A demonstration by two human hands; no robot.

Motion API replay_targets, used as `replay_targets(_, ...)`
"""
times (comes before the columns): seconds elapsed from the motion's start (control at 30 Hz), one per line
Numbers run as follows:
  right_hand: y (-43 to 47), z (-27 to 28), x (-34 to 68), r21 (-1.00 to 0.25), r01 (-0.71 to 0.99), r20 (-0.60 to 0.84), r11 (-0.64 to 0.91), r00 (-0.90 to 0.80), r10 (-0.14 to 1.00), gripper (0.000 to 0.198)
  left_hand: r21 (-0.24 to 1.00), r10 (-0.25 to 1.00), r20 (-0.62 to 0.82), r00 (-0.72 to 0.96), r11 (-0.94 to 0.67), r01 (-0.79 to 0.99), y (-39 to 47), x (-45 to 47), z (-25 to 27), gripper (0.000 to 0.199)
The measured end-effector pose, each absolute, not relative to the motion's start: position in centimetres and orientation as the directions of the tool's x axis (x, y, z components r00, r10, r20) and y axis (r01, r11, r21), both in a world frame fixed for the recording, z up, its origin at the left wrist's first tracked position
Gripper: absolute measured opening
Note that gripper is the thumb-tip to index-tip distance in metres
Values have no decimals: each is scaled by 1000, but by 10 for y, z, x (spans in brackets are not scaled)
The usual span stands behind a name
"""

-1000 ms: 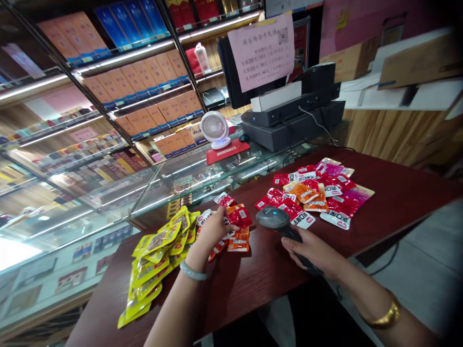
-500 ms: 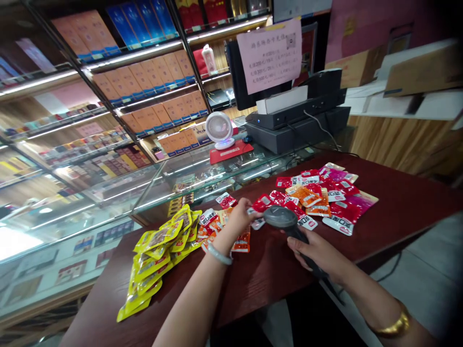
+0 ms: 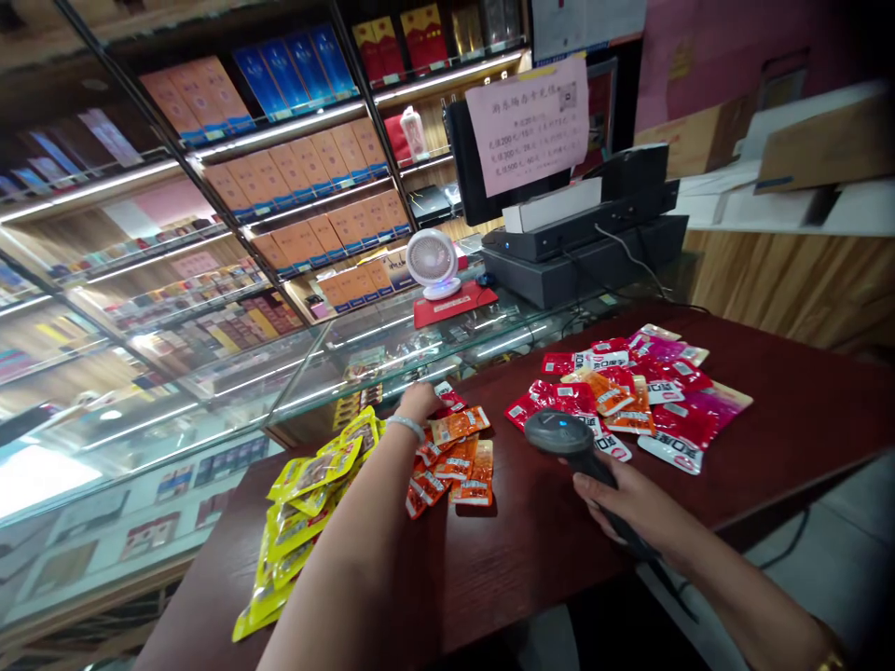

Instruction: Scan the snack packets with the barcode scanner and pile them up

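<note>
Right now the right hand (image 3: 633, 503) grips a dark grey handheld barcode scanner (image 3: 568, 436) by its handle. Left hand (image 3: 418, 403) rests fingers-down on small orange-red snack packets (image 3: 454, 457) – grip unclear. Yellow snack packets (image 3: 308, 494) lie left of it – red and pink packets (image 3: 629, 391) beyond the scanner, all on the dark red wooden surface (image 3: 531, 550).

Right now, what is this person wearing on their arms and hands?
Both forearms are bare, with no sleeves or gloves in view. The left hand has a pale, smooth bangle at the wrist. The right hand has a gold bangle, barely visible at the picture's lower edge.
</note>
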State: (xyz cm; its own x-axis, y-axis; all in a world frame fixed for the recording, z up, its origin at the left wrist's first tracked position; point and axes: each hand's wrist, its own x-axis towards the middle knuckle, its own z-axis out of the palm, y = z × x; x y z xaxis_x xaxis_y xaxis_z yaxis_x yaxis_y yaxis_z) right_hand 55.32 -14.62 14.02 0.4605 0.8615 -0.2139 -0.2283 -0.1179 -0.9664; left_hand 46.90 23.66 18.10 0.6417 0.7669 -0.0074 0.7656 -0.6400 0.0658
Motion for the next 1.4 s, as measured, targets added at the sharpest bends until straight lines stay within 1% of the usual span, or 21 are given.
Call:
replay_targets(0.1,-145,139,553,-969,-219,-205,-113,464,862,48,70,767,-5,641,-639,766,230,473,180,65)
replay_targets(0.17,-144,139,553,-973,-205,-195,-109,467,862,48,144,769,40,638,-636,758,220,475,184,68)
replay_targets(0.23,-141,141,553,-974,-200,-188,-104,462,867,49,249,764,129,632,-642,725,209,475,191,61)
replay_targets(0.33,-137,146,552,-973,-214,-174,-85,445,879,48,374,740,242,627,-668,644,189,476,200,48)
replay_targets(0.43,-132,152,553,-976,-213,-140,-49,435,890,47,484,719,252,648,-673,559,169,476,205,43)
replay_targets(0.57,-127,156,553,-987,-159,-91,-20,451,888,47,603,714,263,649,-647,467,150,475,201,44)
replay_targets(0.7,-127,153,552,-982,-184,-125,-40,478,870,48,704,716,219,663,-586,401,146,473,194,41)
replay_targets(0.8,-130,152,552,-977,-210,-127,-27,483,866,47,747,728,175,662,-537,393,146,475,189,41)
replay_targets(0.9,-133,149,553,-976,-216,-110,-4,484,868,47,844,753,103,650,-412,344,138,488,188,45)
replay_targets(0.97,-134,147,553,-975,-221,-110,0,486,867,46,926,726,49,686,-290,241,128,500,191,46)
replay_targets(1.03,-136,144,553,-975,-222,-114,-3,489,865,44,959,661,46,749,-239,151,117,508,196,49)
replay_targets(1.07,-136,143,553,-976,-220,-115,-5,491,864,44,950,627,63,776,-275,146,112,509,199,52)
replay_targets(1.1,-137,142,552,-976,-218,-115,-6,491,864,44,917,592,79,802,-359,175,108,507,201,54)
replay_targets(1.13,-138,142,552,-976,-217,-117,-9,488,865,45,844,556,90,826,-482,233,104,501,203,55)
replay_targets(1.17,-140,141,552,-976,-218,-119,-13,483,867,45,723,523,86,848,-619,308,100,494,203,54)
replay_targets(1.23,-143,141,551,-975,-223,-129,-23,473,871,45,379,456,45,889,-831,407,93,473,200,50)
replay_targets(1.27,-144,140,551,-974,-226,-135,-28,470,872,45,216,429,13,903,-883,417,89,463,197,50)
replay_targets(1.3,-145,140,551,-973,-231,-139,-31,470,872,44,93,414,-14,910,-906,413,86,453,192,51)
replay_targets(1.33,-146,139,551,-971,-236,-143,-33,470,871,44,14,405,-31,914,-914,406,83,445,187,53)
replay_targets(1.37,-147,138,551,-970,-239,-146,-34,469,871,44,-26,400,-38,916,-917,399,80,440,181,54)
replay_targets(1.4,-148,138,551,-970,-241,-148,-35,466,872,44,-39,402,-34,915,-915,401,78,436,176,54)
